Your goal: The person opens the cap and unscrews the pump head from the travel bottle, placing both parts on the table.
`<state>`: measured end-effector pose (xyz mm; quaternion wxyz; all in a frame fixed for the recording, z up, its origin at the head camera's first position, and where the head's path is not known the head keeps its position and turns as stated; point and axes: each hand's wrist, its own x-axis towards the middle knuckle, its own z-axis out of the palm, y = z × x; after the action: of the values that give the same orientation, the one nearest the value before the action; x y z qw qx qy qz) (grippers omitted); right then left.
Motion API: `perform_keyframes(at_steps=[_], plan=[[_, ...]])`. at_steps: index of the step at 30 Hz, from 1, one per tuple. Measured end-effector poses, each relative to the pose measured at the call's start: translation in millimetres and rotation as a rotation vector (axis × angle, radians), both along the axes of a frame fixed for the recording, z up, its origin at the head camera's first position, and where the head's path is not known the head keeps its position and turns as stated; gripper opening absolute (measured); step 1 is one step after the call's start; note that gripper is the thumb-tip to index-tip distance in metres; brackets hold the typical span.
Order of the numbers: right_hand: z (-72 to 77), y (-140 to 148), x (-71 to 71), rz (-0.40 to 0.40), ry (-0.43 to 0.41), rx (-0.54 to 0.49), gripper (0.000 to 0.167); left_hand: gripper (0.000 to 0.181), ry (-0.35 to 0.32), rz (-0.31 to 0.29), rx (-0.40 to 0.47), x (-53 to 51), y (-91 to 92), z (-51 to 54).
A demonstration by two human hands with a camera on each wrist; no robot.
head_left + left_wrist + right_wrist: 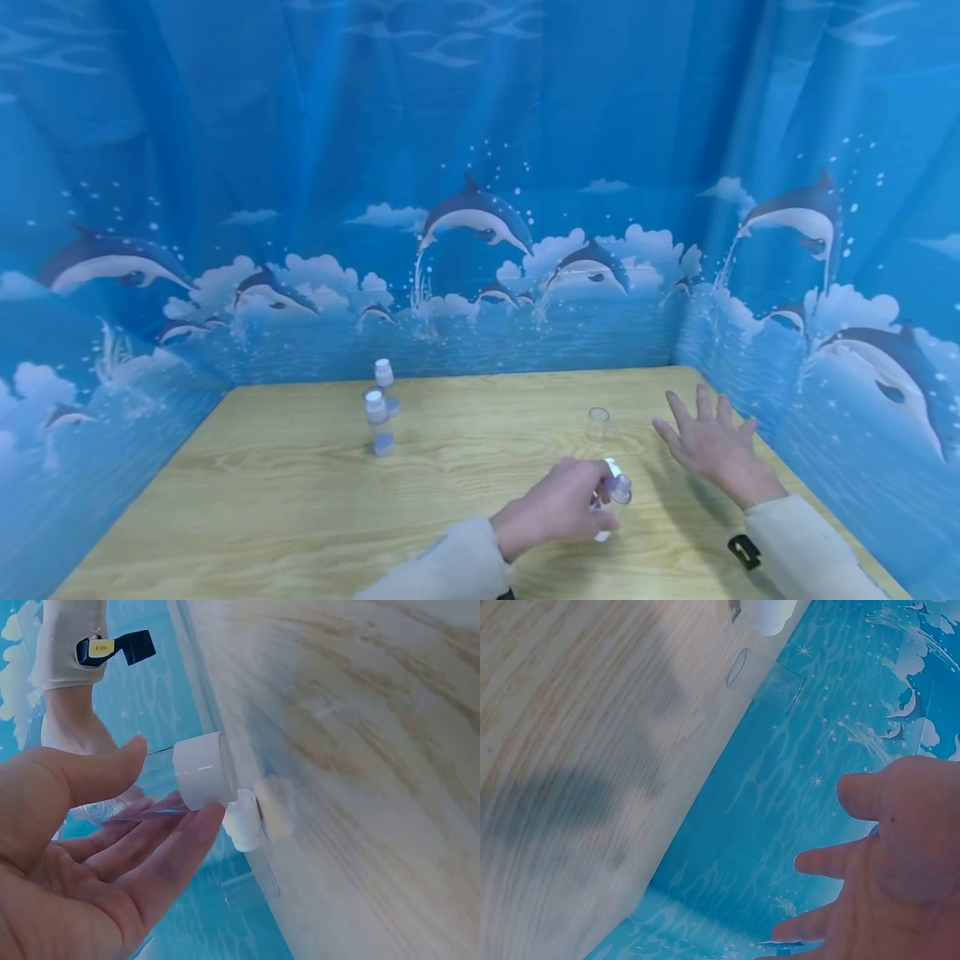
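In the head view my left hand (558,504) is low over the table, right of centre, and holds a clear container. The left wrist view shows that hand (112,855) pinching its clear body between thumb and fingers, with the white cap (204,771) turned toward the tabletop. Just beyond is a second white piece (244,821), partly hidden. A clear cup (597,425) stands behind my left hand. To the right, my right hand (716,450) is spread with fingers apart, holding nothing; in the right wrist view its fingers and palm (885,870) show.
Two clear containers with white caps, a nearer one (379,425) and a farther one (384,372), stand at the back left of the wooden table (300,517), with a clear rim beside them. A blue dolphin-print curtain (337,125) surrounds the table's back and sides.
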<state>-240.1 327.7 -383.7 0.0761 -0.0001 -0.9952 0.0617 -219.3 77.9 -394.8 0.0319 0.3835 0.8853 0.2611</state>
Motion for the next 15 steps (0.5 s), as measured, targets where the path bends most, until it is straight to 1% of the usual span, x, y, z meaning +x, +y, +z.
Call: perform_keyframes(at_steps=[7,10,15], plan=[[0.8,0,0.0,0.003,0.002,0.003,0.069,0.030,0.007,-0.006,0.001,2.8,13.8,-3.7],[1.0,-1,-0.6,0.004,0.000,0.009,0.068,0.032,-0.010,-0.001,-0.003,3.9,18.8,-4.8],[1.1,0,-2.6,0.002,-0.009,0.008,0.066,0.034,0.001,-0.017,-0.016,4.6,25.4,-8.3]])
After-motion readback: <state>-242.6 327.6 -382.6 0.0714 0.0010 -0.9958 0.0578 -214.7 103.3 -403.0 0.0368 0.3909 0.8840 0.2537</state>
